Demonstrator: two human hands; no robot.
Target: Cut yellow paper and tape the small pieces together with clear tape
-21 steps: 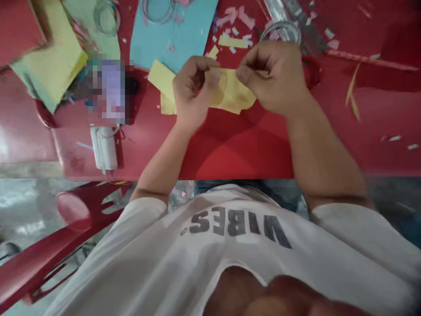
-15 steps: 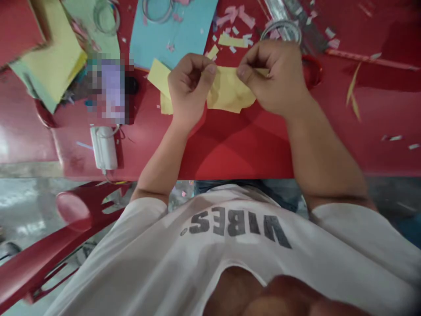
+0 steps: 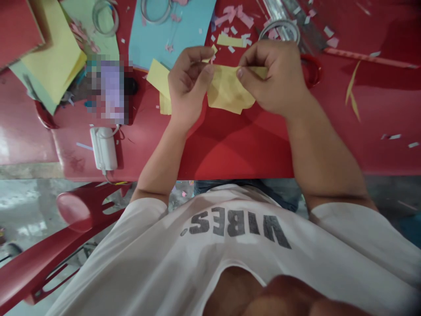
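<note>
A small piece of yellow paper (image 3: pixel 226 92) is stretched between my two hands over the red table (image 3: pixel 237 149). My left hand (image 3: pixel 190 83) pinches its left end between thumb and a finger, with the index finger lifted a little above. At the upper right, my right hand (image 3: pixel 272 74) grips the paper's edge between thumb and fingertips. Another yellow paper piece (image 3: pixel 158 79) lies on the table just left of my left hand, partly hidden by it. Beyond the hands rests a narrow yellow strip (image 3: pixel 231 41) among pink and white scraps.
A blue sheet (image 3: pixel 174 35) carries a tape roll (image 3: pixel 156 9). Another tape roll (image 3: pixel 105 18) sits on green paper at left. Red-handled scissors (image 3: pixel 314 70) lie beside my right hand. A white power bank (image 3: pixel 104 148) with a cable is near the table edge, and a red chair (image 3: pixel 79 219) below.
My left index finger has lifted away from the thumb and straightened along the top. The yellow paper's near edge has shifted slightly; my right hand stays nearly still.
</note>
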